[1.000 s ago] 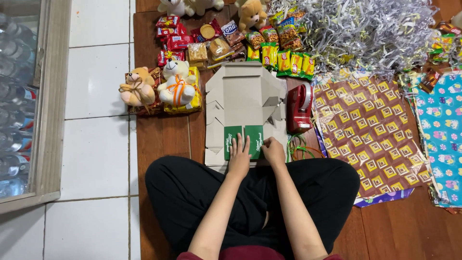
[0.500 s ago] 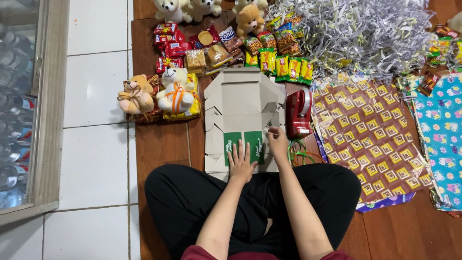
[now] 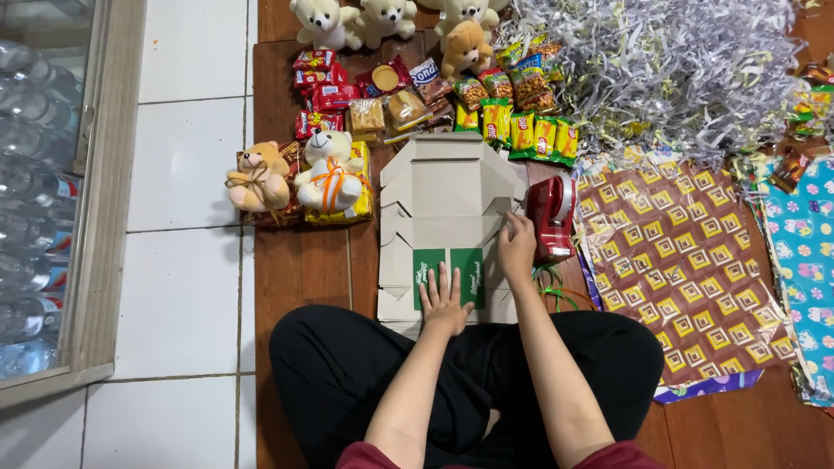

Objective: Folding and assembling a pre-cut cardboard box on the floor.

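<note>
Right now the left hand (image 3: 445,300) lies flat, fingers spread, on the near end of a flattened cardboard box (image 3: 447,221), partly over its green printed panel (image 3: 449,276). It grips nothing; the open palm seems there only to pin the sheet against the floor so it does not slide. The right hand (image 3: 517,247) is further out, at the box's right edge, fingers curled onto the border of a side flap. Whether it pinches the flap or merely rests on it cannot be told from above. The two hands are apart, one holding down, one working the edge.

The box lies unfolded straight ahead of the person's crossed legs (image 3: 469,382), on a strip of wooden floor (image 3: 300,274), close enough for both arms to reach without leaning. Just beside the right hand, touching or nearly touching the box's right side, stands a red tape dispenser (image 3: 551,217), within easy reach. Green ribbon (image 3: 556,291) trails on the floor beneath it.

Beyond the box, snack packets (image 3: 408,100) sit in a row along its far edge, with small teddy bears (image 3: 382,19) behind them and two more bears (image 3: 295,178) to the left. A heap of shredded silver paper (image 3: 669,69) and sheets of patterned wrapping paper (image 3: 686,260) spread to the right. Everything fans around the seated person. At far left, bottles (image 3: 35,226) show behind a glass door.
</note>
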